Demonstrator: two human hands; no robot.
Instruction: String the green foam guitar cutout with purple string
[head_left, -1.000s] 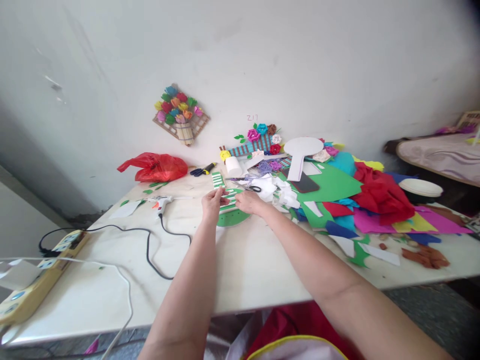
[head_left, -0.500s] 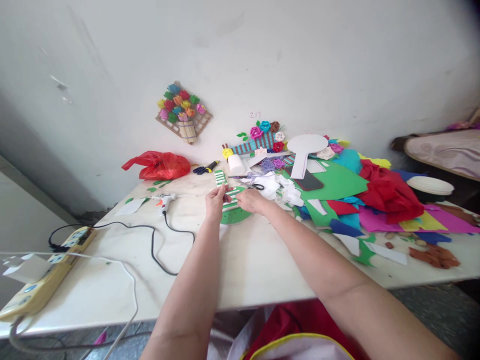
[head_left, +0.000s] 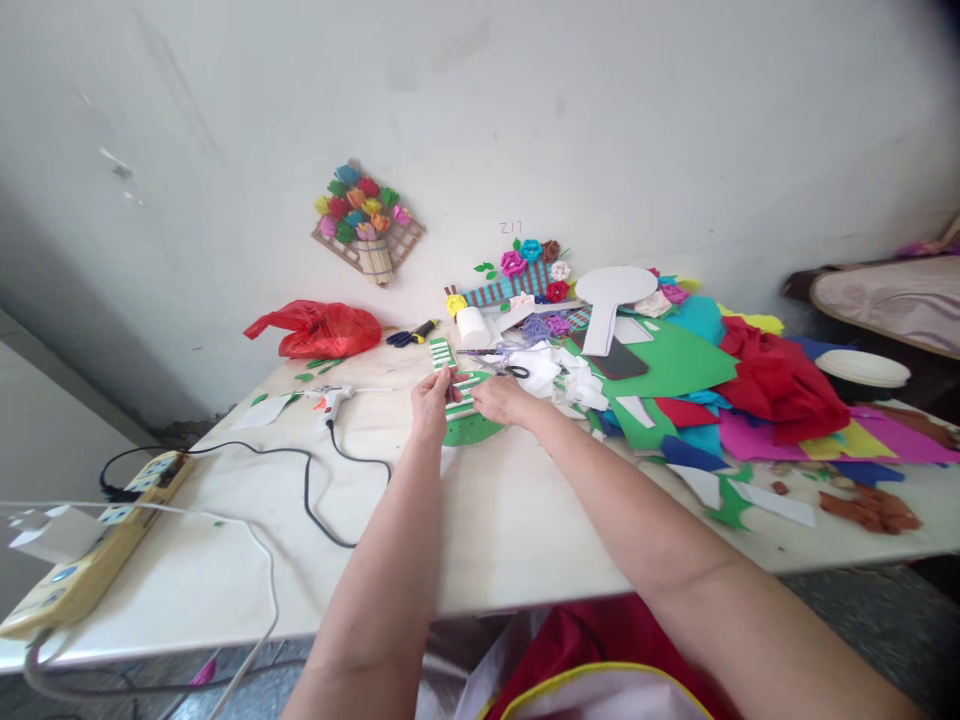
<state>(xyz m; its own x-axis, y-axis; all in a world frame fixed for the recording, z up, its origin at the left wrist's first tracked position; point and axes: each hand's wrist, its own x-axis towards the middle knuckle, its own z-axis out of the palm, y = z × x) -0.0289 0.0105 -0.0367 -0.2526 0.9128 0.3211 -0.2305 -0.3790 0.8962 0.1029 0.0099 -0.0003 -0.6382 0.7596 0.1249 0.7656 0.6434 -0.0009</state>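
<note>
A green paddle-shaped craft piece [head_left: 471,432], with a round body and a straight handle crossed by white strips, lies flat on the table. My left hand [head_left: 431,402] is closed on its left side, where the handle meets the round part, thumb and forefinger pinched together. From the right, my right hand [head_left: 501,402] bends over the round part with its fingertips pressed together at the end of a white strip [head_left: 460,410]. My fingers hide part of the strips. Just behind lie scissors [head_left: 516,372] with black handles and white paper scraps [head_left: 538,368].
On the left are a glue gun [head_left: 332,403] with a black cord, a power strip [head_left: 112,540], pliers [head_left: 411,335] and a red plastic bag [head_left: 322,330]. A white paddle-shaped cutout [head_left: 616,288], a phone [head_left: 619,360] and coloured sheets [head_left: 787,380] pile up on the right.
Hardly anything differs. My right fingers have shifted very slightly left on the green piece, and the view has tilted a little.
</note>
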